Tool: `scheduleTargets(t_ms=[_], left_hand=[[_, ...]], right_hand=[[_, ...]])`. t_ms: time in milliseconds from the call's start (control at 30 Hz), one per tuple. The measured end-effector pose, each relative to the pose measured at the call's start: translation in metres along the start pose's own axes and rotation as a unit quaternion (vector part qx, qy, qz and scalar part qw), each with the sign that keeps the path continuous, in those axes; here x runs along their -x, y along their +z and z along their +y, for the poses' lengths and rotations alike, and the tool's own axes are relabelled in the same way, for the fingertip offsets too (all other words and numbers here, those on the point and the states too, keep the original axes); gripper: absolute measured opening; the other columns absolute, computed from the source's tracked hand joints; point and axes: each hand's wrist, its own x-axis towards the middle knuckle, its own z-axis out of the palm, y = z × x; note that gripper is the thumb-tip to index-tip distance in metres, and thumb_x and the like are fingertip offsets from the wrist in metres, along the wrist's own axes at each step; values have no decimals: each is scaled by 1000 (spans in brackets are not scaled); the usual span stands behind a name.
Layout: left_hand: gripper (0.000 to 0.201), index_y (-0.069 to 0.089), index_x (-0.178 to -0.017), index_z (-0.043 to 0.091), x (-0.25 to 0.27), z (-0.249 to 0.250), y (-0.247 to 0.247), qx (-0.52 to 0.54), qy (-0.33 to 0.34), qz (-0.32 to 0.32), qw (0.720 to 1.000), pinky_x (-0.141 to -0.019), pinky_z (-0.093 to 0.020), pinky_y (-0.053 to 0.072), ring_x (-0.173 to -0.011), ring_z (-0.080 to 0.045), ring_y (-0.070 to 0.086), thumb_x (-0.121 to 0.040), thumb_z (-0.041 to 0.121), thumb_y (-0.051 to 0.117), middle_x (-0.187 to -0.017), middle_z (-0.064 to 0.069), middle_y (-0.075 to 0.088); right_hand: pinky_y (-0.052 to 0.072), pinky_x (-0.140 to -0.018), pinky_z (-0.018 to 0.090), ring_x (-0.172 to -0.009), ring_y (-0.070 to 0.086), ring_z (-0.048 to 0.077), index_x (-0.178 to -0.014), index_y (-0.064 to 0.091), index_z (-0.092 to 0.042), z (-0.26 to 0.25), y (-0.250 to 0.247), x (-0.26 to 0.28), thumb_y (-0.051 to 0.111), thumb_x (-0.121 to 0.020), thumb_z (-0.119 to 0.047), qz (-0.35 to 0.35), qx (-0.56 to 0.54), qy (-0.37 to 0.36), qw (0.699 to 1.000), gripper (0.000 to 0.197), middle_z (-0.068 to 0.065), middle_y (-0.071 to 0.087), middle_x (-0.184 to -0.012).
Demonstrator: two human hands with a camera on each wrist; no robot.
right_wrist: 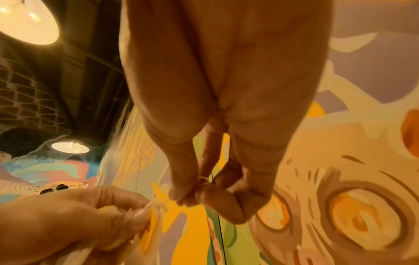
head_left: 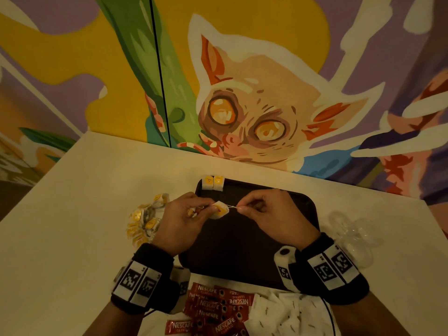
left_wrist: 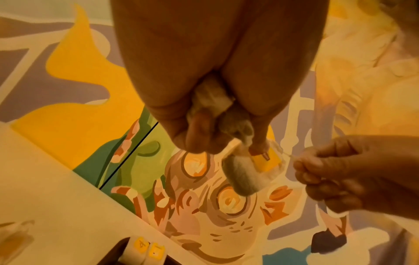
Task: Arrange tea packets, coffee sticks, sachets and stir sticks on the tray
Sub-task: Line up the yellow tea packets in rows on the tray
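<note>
Above the dark tray, my left hand pinches a white tea bag with a yellow tag; the same tea bag hangs below the fingers in the left wrist view. My right hand pinches its thin string just right of the bag, thumb and forefinger pressed together. Two tea bags stand upright at the tray's far left corner. A pile of tea bags lies left of the tray. Red Nescafe coffee sticks and white sachets lie near the table's front edge.
Clear plastic stir sticks or wrappers lie right of the tray. The cream table meets a painted mural wall just behind the tray. Bare table surface stretches to the far left.
</note>
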Motion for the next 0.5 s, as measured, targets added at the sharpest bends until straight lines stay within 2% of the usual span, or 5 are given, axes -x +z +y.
scheduleTargets(t_ms=[67, 167, 267, 367, 500], left_hand=[[13, 77, -96, 26, 0, 1, 0, -11, 15, -6, 1000, -68, -17, 44, -76, -9, 59, -85, 23, 71, -80, 4, 63], [14, 76, -96, 29, 1, 6, 0, 1, 21, -43, 999, -64, -16, 45, -75, -11, 60, -85, 23, 71, -81, 4, 63], [14, 76, -95, 25, 2, 14, 1, 76, 4, -75, 994, -58, -15, 46, -72, -9, 60, -83, 24, 70, -84, -2, 63], [17, 77, -95, 23, 3, 21, 0, 118, 11, -83, 989, -59, -18, 49, -73, -16, 61, -81, 27, 69, -84, -7, 63], [17, 78, -96, 26, 2, 24, -2, 151, 14, -74, 986, -61, -29, 54, -76, -29, 61, -82, 25, 68, -85, -12, 63]], right_hand=[[50, -75, 15, -86, 61, -1, -95, 73, -28, -4, -4, 0, 68, -90, -24, 11, -8, -21, 1000, 8, -14, 69, -88], [51, -82, 19, -91, 63, 2, -96, 71, -26, -8, -5, -2, 66, -91, -18, 27, -85, -51, 995, 11, -12, 70, -94], [49, -75, 16, -88, 63, 1, -95, 69, -26, -7, 0, -6, 63, -93, -13, 36, -162, -57, 984, 14, -15, 69, -91], [52, -69, 20, -78, 62, 2, -96, 70, -19, -3, 11, -10, 62, -93, -9, 50, -234, -45, 970, 13, -14, 69, -86], [53, -84, 21, -90, 68, 8, -99, 71, -18, 1, 24, -13, 66, -90, -9, 55, -263, -34, 962, 14, -5, 73, -93]])
